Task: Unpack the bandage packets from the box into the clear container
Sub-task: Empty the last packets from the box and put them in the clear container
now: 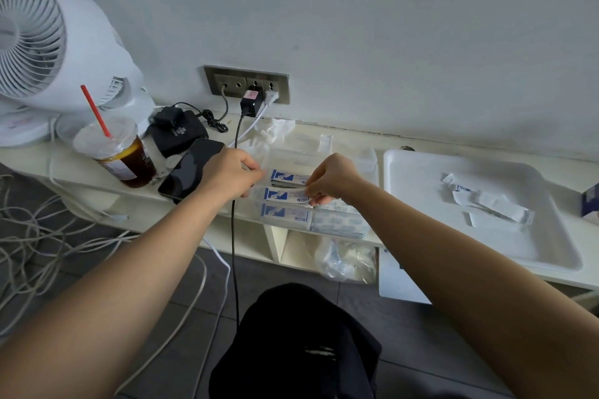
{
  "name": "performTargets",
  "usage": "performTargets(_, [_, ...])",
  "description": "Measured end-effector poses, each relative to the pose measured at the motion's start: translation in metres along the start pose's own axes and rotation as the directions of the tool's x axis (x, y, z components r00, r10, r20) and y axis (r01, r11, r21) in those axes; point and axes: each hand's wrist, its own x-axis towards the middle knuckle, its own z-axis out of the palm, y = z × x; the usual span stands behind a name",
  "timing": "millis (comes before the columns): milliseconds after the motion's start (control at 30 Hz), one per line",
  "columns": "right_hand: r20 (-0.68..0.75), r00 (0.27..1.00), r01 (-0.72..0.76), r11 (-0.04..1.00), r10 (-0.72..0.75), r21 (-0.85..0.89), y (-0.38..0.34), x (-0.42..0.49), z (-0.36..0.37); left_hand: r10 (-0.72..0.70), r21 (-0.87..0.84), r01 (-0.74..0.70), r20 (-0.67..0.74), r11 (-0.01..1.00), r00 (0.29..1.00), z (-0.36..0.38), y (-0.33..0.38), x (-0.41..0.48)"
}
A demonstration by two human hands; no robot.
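Packets (285, 195), white with blue print, lie stacked in clear container (291, 155).

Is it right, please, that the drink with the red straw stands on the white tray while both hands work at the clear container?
Not quite: the head view shows the drink standing on the shelf left of the clear container, beside the fan, not on the white tray. The left hand and right hand do work there, the right pinching a bandage packet.
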Motion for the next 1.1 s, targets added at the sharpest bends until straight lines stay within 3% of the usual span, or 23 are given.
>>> performTargets(233, [-0.050,0.998,0.031,0.998,-0.029,0.047,-0.002,-0.001,-0.007,0.006,0.018,-0.006,-0.004,1.000,1.000,0.001,0.000,0.001])
performTargets(467, [-0.027,0.999,0.023,0.994,-0.026,-0.108,0.000,0.003,0.005,0.007,0.045,-0.007,0.004,0.999,1.000,0.000,0.002,-0.001])
performTargets(667, [-0.103,0.989,0.072,0.945,-0.110,-0.319,0.000,0.004,0.004,0.014,0.067,-0.014,0.005,0.998,1.000,0.001,0.004,-0.002])
performTargets(800, [-0.029,0.992,0.105,0.924,-0.124,-0.367,0.000,-0.002,0.008,0.010,0.104,-0.011,0.015,0.995,1.000,0.000,0.006,-0.004])
performTargets(933, [-0.081,0.973,0.177,0.925,-0.216,-0.335,-0.002,-0.008,-0.006,0.023,0.189,-0.023,0.002,0.982,1.000,-0.003,0.016,-0.010])
performTargets(1100, [-0.208,0.916,0.322,0.937,-0.344,-0.135,0.001,-0.020,-0.045,0.206,0.220,-0.176,-0.125,0.960,0.970,0.013,0.052,-0.010])
